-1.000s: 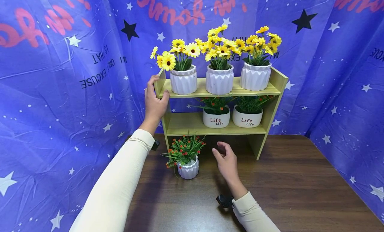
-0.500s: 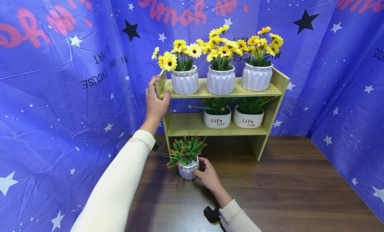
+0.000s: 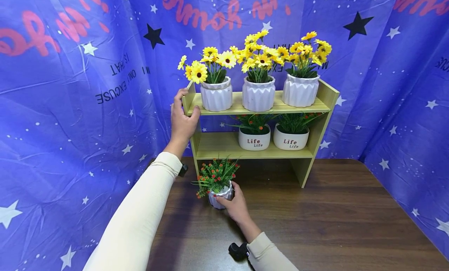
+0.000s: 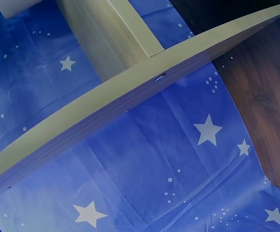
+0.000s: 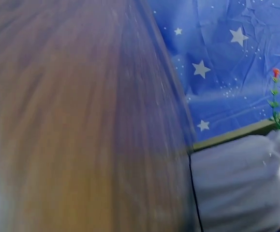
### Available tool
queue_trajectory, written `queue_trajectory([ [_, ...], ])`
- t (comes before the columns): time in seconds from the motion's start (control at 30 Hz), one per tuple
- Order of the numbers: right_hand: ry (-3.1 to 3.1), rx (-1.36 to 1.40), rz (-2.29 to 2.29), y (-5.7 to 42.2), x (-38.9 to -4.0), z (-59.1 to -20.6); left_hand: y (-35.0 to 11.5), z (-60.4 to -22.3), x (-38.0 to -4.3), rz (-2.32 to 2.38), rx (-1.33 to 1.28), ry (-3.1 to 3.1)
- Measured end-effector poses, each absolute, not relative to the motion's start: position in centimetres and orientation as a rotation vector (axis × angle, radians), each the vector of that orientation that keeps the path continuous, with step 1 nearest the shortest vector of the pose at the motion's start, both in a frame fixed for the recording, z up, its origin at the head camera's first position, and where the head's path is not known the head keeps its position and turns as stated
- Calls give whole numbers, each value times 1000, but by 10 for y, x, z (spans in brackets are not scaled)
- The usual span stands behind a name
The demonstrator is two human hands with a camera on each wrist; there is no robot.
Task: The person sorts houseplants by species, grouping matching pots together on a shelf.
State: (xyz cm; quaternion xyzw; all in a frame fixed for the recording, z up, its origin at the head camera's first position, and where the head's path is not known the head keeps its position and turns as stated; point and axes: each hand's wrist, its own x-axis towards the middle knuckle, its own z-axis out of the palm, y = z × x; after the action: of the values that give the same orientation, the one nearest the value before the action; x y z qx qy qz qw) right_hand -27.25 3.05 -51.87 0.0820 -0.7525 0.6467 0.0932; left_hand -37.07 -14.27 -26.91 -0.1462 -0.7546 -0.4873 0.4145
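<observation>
In the head view my left hand [image 3: 184, 121] grips the upper left side panel of a two-tier wooden shelf [image 3: 219, 144], thumb on the front and fingers at the outer side. My right hand [image 3: 237, 205] holds a small white fluted flowerpot [image 3: 213, 201] by its right side, thumb in front. Green grass and small red flowers [image 3: 215, 173] fill this pot, which stands at the shelf's lower left front and leans slightly. The right wrist view has the pot [image 5: 241, 181] close up, with part of the thumb at the edge. In the left wrist view only the shelf panel [image 4: 96, 96] shows clearly.
Three white pots with yellow flowers, such as the middle pot [image 3: 258, 94], line the top board. Two oval "Life" planters, including the left planter [image 3: 254, 139], stand on the middle board's right half. Brown tabletop [image 3: 343, 212] lies below; blue star-printed cloth [image 3: 87, 154] surrounds it.
My right hand has moved left from beside the flowerpot and taken hold of it. The pot now tilts a little. My left hand stays on the shelf.
</observation>
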Motion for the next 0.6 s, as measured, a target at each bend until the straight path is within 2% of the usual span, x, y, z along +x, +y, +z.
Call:
queue_trajectory([
  [0.6, -2218, 106, 1785, 22, -271, -521, -143, -270, -372, -1213, -382, -1873],
])
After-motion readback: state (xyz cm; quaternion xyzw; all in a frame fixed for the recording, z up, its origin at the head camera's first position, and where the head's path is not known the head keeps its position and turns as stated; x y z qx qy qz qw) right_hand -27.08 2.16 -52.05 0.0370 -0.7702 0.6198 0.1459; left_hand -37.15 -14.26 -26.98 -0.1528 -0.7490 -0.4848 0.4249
